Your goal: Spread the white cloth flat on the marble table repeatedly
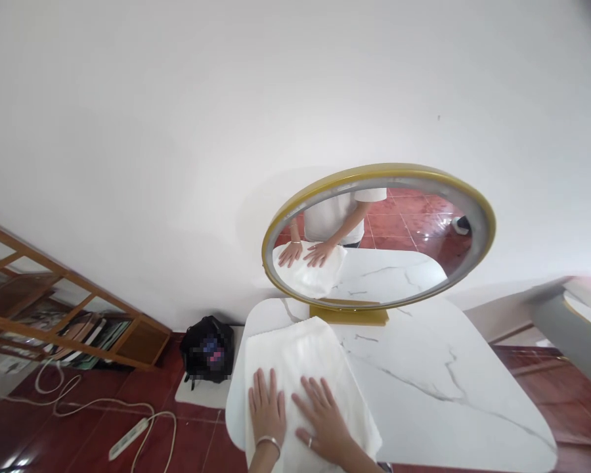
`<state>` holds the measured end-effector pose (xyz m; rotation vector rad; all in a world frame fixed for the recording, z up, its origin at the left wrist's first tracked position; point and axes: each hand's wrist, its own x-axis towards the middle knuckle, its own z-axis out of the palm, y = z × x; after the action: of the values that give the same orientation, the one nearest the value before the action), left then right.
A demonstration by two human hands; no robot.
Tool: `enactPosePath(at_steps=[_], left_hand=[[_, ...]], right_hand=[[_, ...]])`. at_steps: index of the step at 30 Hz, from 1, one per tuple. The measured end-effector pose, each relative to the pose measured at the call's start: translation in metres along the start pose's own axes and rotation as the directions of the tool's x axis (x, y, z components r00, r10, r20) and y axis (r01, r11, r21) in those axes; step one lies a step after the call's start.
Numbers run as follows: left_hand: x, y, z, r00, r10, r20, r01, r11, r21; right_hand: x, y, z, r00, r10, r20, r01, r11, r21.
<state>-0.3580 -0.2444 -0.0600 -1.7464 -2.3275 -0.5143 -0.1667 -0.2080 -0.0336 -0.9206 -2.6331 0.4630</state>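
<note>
A white cloth (pixel 295 345) lies spread over the left part of a white marble-patterned table (pixel 423 394). My left hand (pixel 266 407) rests flat on it near its left edge, fingers stretched forward, a bangle at the wrist. Beside it, my right hand (pixel 322 420) presses flat on the cloth with fingers spread, wearing a ring. Neither hand grips anything. Behind the cloth stands an oval-looking mirror (pixel 398 223) with a gold frame on a gold base (pixel 349 314). Both hands and the cloth show in its reflection.
A black bag (pixel 207 348) sits on the left beyond the table. On the red tiled floor lie a power strip (pixel 129 439) and its looping white cable (pixel 103 401). A wooden shelf (pixel 69 295) with books leans into the left side. Grey furniture (pixel 566 328) stands at right.
</note>
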Motion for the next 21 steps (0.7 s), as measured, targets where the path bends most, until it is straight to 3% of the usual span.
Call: enactPosePath(at_steps=[7,13,17,21], left_hand=[[0.011,0.122,0.021,0.976,0.138,0.17,-0.103,0.974,-0.201],[0.008,0.226,0.023,0.896,0.286,0.339,-0.122,0.894,-0.432],[0.007,0.257,0.023,0.844,0.379,0.379,-0.154,0.849,-0.506],[0.012,0.251,0.019,0.796,0.46,0.393,-0.214,0.822,-0.528]], right_hand=[[-0.084,0.063,-0.032,0.971,0.177,-0.163,-0.212,0.95,-0.23],[-0.157,0.118,-0.065,0.918,0.318,-0.235,-0.378,0.881,-0.285],[-0.184,0.152,-0.082,0.909,0.354,-0.222,-0.407,0.87,-0.28],[-0.186,0.157,-0.078,0.892,0.372,-0.256,-0.438,0.852,-0.288]])
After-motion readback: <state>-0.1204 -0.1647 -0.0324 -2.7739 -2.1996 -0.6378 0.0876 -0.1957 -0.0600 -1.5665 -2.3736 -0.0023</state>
